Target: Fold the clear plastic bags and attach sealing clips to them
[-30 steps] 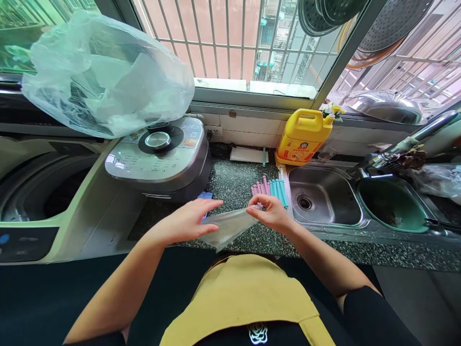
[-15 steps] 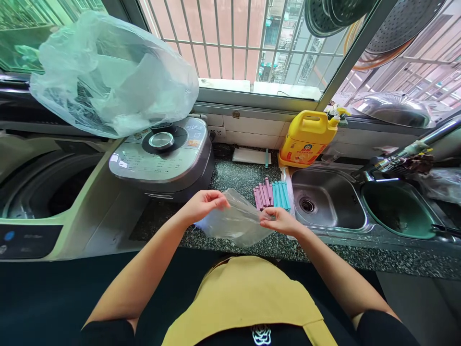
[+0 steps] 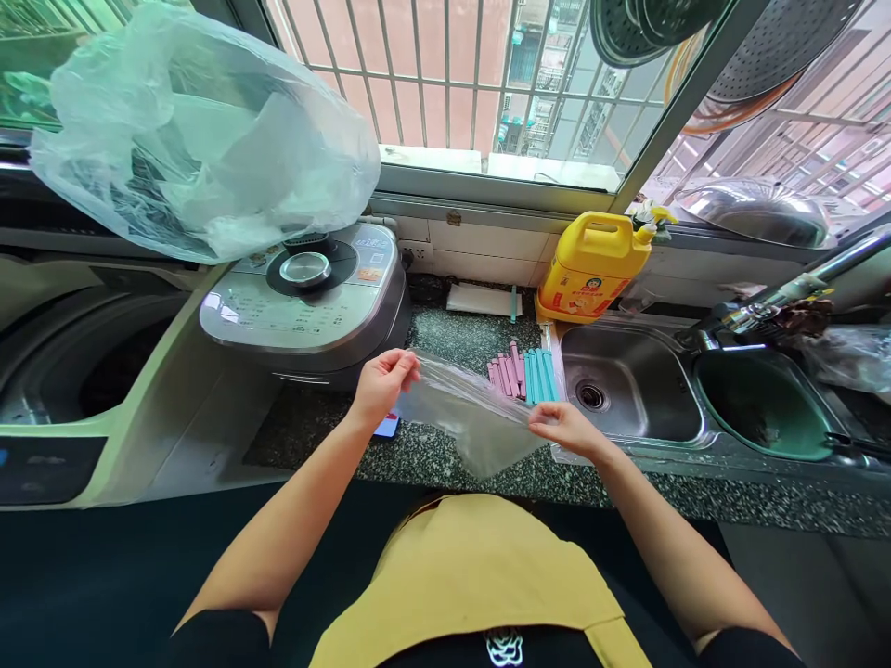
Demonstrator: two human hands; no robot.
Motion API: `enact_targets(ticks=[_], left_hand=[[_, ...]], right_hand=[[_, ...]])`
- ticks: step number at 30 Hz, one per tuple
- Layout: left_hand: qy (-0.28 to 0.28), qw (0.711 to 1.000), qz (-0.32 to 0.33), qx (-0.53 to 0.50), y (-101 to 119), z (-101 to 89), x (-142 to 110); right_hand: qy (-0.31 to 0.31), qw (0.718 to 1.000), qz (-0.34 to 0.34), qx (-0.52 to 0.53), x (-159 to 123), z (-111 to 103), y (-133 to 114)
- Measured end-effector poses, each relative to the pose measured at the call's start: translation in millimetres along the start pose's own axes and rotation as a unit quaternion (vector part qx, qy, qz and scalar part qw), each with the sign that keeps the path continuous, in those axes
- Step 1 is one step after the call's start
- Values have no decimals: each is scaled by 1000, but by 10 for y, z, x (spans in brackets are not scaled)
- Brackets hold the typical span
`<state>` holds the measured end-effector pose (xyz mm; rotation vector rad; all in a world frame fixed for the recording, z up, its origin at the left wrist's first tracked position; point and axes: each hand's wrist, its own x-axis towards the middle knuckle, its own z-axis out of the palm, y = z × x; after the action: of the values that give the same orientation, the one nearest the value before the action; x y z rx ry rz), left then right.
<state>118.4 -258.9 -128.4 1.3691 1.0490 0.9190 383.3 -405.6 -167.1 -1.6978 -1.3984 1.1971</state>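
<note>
A clear plastic bag [image 3: 480,417] is stretched between my two hands above the speckled counter [image 3: 432,464]. My left hand [image 3: 386,380] pinches its upper left corner, fingers closed. At the right end, my right hand [image 3: 563,427] grips the bag's edge, also closed. Just behind the bag lie several pink sticks [image 3: 508,371] and, beside them, several teal sticks [image 3: 539,376], side by side in rows. Below my left hand a small blue-and-white object [image 3: 387,426] shows on the counter, partly hidden.
A rice cooker [image 3: 306,306] stands at the left, near a large filled plastic bag [image 3: 209,139] and an open washing machine [image 3: 62,343]. To the right are a yellow jug [image 3: 591,269], a steel sink [image 3: 633,380] and a green basin [image 3: 766,404]. A white flat item [image 3: 484,299] lies by the wall.
My hands have moved apart, the left one leftward and up, the right one rightward. The bag is now pulled taut along its upper edge, and the blue-and-white object shows more clearly.
</note>
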Motion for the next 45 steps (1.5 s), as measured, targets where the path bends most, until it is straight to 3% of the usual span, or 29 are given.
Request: enact_targets(ticks=[5,8,10,12,14,16,19,21,24,27,30,33,39,42,45], left_hand=[[21,1000,-12,-8,-160,10,36],[32,999,4,35,-263,-12,45],[75,988,74,109,-271,-22,32],[102,956,190,199,-208,23,11],[35,919,288,267,-98,151,-5],[-117,896,315,291,5,339,-6],[-307,886,221,268,63,584,3],[-358,903,120,205,46,644,-3],[-342,937,15,74,22,591,-29],[-309,951,-23,-9,40,481,-50],[-278,960,-30,-26,49,383,-70],[-268,963,-29,-2,22,296,-106],[-239,970,-20,21,18,217,-197],[-262,965,-21,25,53,203,-232],[-255,967,-12,22,69,170,-266]], right_hand=[[111,979,-1,168,-15,77,216],[194,963,-23,184,2,153,215],[212,965,-43,146,-5,142,126],[191,976,-66,85,-18,83,-23],[143,986,-86,25,-21,-1,-205],[82,992,-94,-10,1,-89,-386],[12,996,-86,15,85,-222,-573],[8,994,-77,83,165,-306,-594],[81,966,-69,235,285,-358,-449],[154,921,-55,354,348,-234,-178],[96,919,-37,380,326,-44,58],[19,931,-42,363,285,-18,126],[-47,969,-71,230,364,-246,-290],[-51,986,-77,139,430,-214,-540],[-35,989,-93,113,464,-166,-680]])
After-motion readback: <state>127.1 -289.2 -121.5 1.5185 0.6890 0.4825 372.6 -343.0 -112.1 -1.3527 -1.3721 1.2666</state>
